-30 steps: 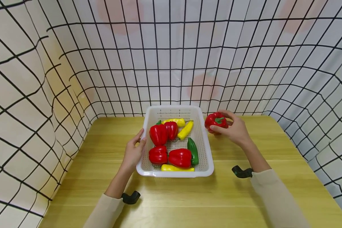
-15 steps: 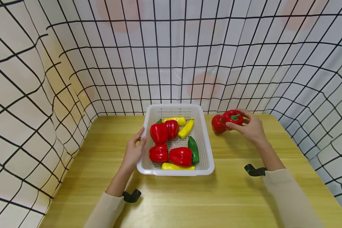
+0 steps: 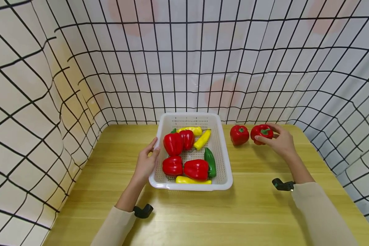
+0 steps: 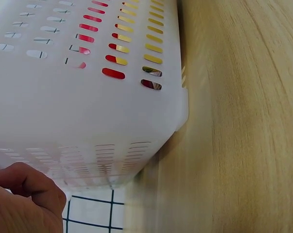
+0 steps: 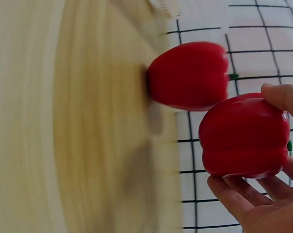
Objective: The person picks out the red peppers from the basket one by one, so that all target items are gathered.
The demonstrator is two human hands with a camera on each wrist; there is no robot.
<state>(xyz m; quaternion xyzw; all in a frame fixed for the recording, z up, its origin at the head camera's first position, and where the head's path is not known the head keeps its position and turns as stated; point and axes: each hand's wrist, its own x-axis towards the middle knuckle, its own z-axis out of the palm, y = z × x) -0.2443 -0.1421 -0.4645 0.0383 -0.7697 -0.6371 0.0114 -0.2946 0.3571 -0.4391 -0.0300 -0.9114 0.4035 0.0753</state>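
Left grip (image 3: 145,164) holds white basket (image 3: 226,157) by left rim; its peppers (image 3: 173,144) only glimpse through slots (image 4: 115,60) in the left-wrist view. Right of it, an upright red pepper (image 3: 239,135) sits on the bench (image 3: 249,212). Right grip (image 3: 281,141) holds a second red pepper (image 3: 261,133); right-wrist view alone shows fingers (image 5: 230,195) beneath, bench clear below.

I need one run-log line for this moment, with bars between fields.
left hand: touching white basket | right hand: holding red pepper | second red pepper: upright on table
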